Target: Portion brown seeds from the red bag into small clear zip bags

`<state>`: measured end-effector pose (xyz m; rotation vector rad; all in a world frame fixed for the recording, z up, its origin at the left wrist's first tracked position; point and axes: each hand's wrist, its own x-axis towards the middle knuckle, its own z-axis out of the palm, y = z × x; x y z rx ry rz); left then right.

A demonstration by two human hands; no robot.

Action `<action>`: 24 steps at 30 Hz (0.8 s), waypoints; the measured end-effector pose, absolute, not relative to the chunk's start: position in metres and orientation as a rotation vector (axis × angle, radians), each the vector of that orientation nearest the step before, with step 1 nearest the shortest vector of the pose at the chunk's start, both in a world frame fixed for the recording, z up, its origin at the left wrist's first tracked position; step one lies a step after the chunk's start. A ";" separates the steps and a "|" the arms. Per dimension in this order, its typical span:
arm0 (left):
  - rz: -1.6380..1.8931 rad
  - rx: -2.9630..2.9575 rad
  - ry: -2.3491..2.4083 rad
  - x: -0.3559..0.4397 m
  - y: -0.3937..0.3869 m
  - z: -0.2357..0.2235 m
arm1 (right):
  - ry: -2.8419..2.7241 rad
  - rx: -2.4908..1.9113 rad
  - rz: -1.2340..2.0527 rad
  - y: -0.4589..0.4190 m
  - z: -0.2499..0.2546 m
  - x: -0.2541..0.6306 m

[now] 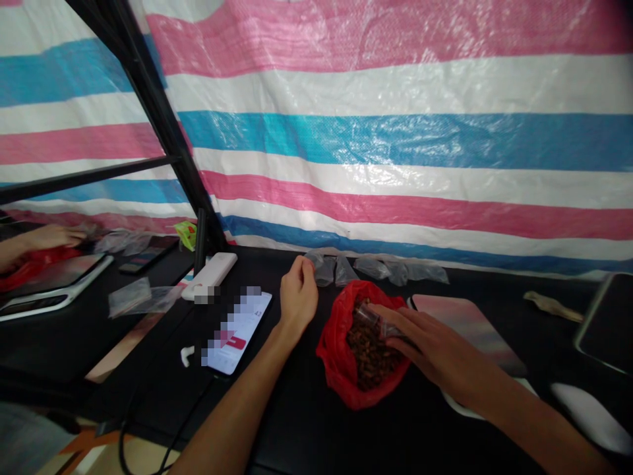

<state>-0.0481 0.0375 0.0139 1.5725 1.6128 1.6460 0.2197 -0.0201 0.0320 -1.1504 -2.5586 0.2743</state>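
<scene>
A red plastic bag (341, 330) stands with its mouth rolled open, full of small brown dried pieces (370, 359). My right hand (420, 340) reaches over its right rim, fingers closed around a crumpled clear plastic bag (366, 313) down at the brown pieces. My left hand (299, 290) is closed, thumb and fingers pressed together, at the left end of a row of small clear plastic bags (376, 268). Its fingertips meet the nearest clear bag; whether they grip it is unclear. Right of the red bag lies a flat scale with a shiny plate (465, 326), partly under my right forearm.
A lit phone (240, 336), a white earbud (187, 356) and a white power bank (210, 277) lie to the left. At right are a white mouse (591, 412), a dark-screened device (608, 323) and a twisted strip (551, 306). Another person's hand (52, 236) works at the adjoining table, beyond a black frame post (163, 125).
</scene>
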 end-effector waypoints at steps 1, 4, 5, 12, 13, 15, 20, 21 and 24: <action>1.641 1.581 1.611 -0.048 0.038 0.013 | -2.551 -1.152 0.279 -0.021 0.032 0.220; 1.619 1.613 1.582 -0.049 0.039 0.009 | -2.525 -1.171 0.302 -0.021 0.031 0.220; 1.609 1.628 1.568 -0.049 0.039 0.008 | -2.513 -1.184 0.307 -0.020 0.030 0.221; 1.557 1.684 1.517 -0.048 0.040 0.004 | -2.477 -1.162 0.272 -0.016 0.024 0.223; 1.547 1.684 1.520 -0.047 0.040 0.004 | -2.469 -1.165 0.275 -0.016 0.024 0.223; 1.543 1.681 1.526 -0.047 0.040 0.004 | -2.431 -1.194 0.288 -0.017 0.026 0.223; 1.565 1.702 1.537 -0.049 0.040 0.003 | -2.244 -1.254 0.393 -0.011 0.032 0.239; 1.560 1.705 1.534 -0.049 0.040 0.003 | -2.201 -1.262 0.409 -0.009 0.033 0.247; 1.556 1.706 1.524 -0.049 0.040 0.004 | -2.095 -1.330 0.383 0.001 0.035 0.278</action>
